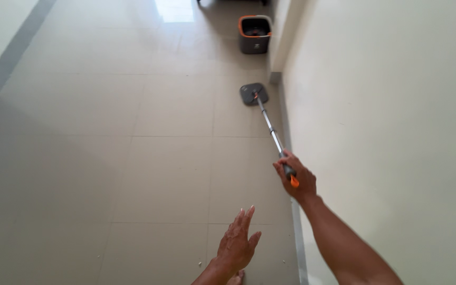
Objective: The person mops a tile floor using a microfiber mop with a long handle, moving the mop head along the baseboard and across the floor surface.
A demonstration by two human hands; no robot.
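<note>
The right hand (295, 179) is wrapped tightly around the upper end of a mop handle (270, 129), the fingers curled over the shaft so that only an orange cap at the handle's tip pokes out below the hand. The arm reaches forward from the lower right, running close along the pale wall (386, 142).

From that grip the metal shaft slants away and slightly leftward down to the mop head (253, 93), a flat grey plate with rounded corners that lies on the tiled floor (133, 158), well ahead of the hand and just beside the foot of the wall. An orange joint marks where the shaft meets the plate.

The left hand (237, 244) holds nothing: it hangs over the floor with the palm down and the fingers stretched out, loosely together, pointing forward. It sits below and to the left of the right hand, clear of the shaft (nothing touches it as far as the view shows).

Farther along, past the mop head and near a corner of the wall, stands a grey bucket (255, 34) with an orange rim; something dark sits inside it, perhaps a wringer basket, though it is too small to tell. A few pale specks dot the tiles near the left hand
</note>
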